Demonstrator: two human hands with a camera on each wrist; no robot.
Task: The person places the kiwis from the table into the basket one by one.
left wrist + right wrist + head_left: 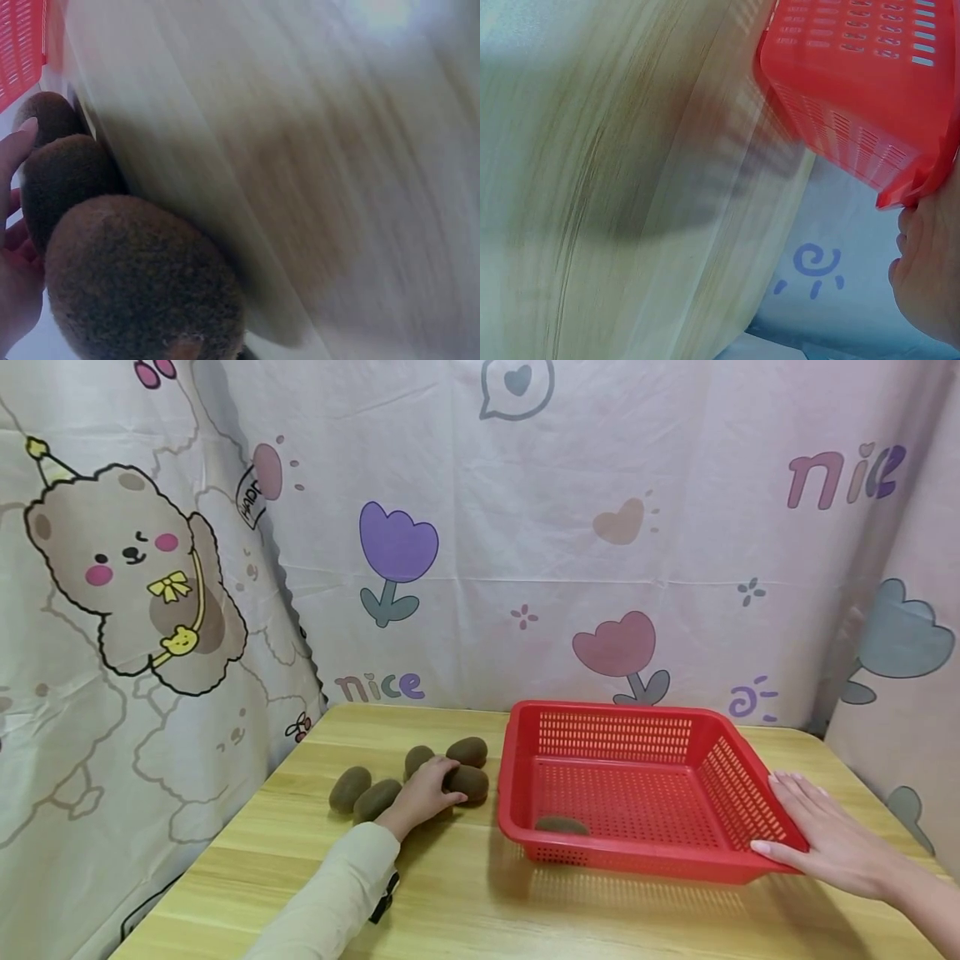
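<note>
On the table's left half, several brown fuzzy kiwis lie in a loose cluster. My left hand (426,792) reaches over them, thumb and fingers around the near side of one kiwi (469,786). Other kiwis (350,790) lie beside and behind the hand; in the left wrist view a large kiwi (146,281) fills the foreground. To the right stands a red plastic basket (637,858) with a single kiwi (562,826) in its front left corner. My right hand (840,843) grips the basket's front right corner, thumb over the rim and fingers along its right side.
The wooden table (465,902) has rounded far corners. Behind and beside it hangs a pale printed curtain (480,552). A black strap (385,898) shows beneath the left sleeve.
</note>
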